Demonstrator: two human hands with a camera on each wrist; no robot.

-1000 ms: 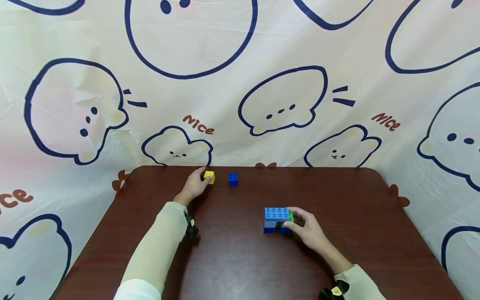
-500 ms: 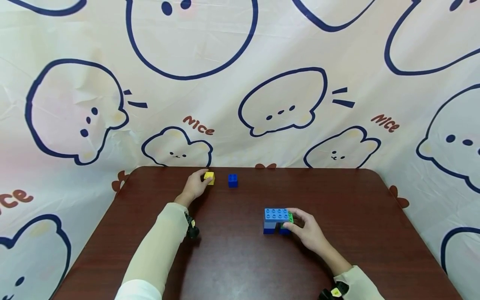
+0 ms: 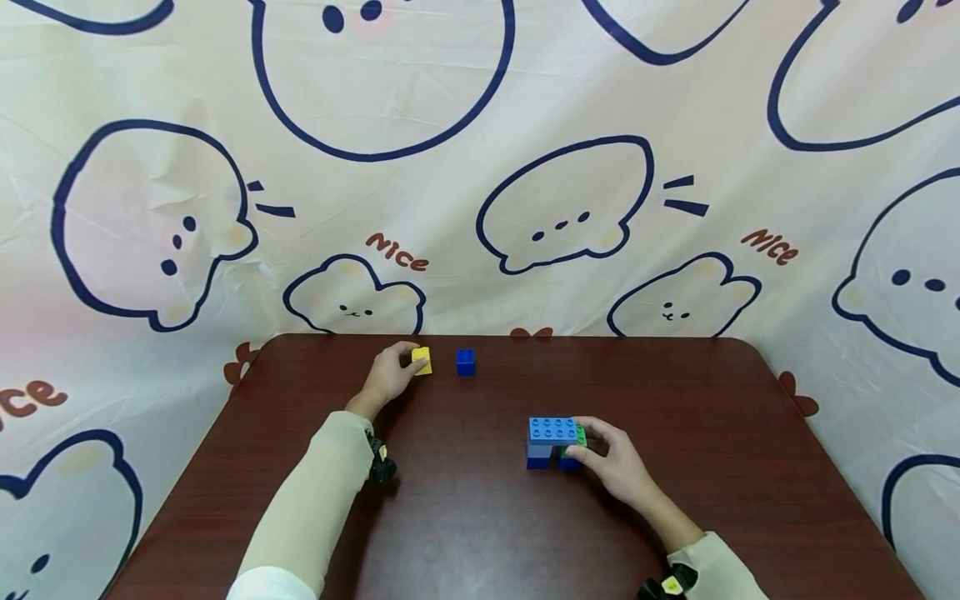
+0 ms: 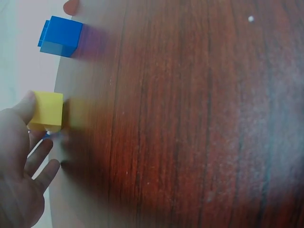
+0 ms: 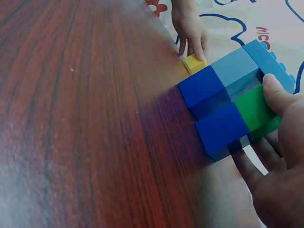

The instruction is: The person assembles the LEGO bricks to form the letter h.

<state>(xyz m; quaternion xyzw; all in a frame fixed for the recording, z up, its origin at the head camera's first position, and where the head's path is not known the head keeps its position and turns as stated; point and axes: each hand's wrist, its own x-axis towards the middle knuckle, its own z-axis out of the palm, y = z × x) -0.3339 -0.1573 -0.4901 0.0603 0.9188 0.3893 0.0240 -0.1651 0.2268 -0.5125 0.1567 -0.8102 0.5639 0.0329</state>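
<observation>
Near the far edge of the table, my left hand [image 3: 387, 375] pinches a yellow building brick [image 3: 423, 362] between thumb and fingers. Studs show on the side of this brick [image 4: 49, 108] close to the fingers in the left wrist view. Just to its right stands a small dark blue brick [image 3: 466, 363], untouched. My right hand [image 3: 621, 467] grips a bridge-shaped stack of bricks at its right side, thumb on the green brick [image 5: 256, 109]. Two dark blue bricks [image 5: 221, 127] form its feet. A pale blue brick [image 5: 236, 71] and a long light blue brick [image 3: 552, 430] sit above.
The brown table [image 3: 465, 517] extends toward me, with rounded far corners. A cloth [image 3: 450, 200] printed with cartoon animals hangs behind and at both sides. Dark wrist cameras [image 3: 382, 460] sit on both sleeves.
The yellow brick has turned in my left fingers and shifted slightly right and nearer to me. The right hand and the brick stack have stayed in place.
</observation>
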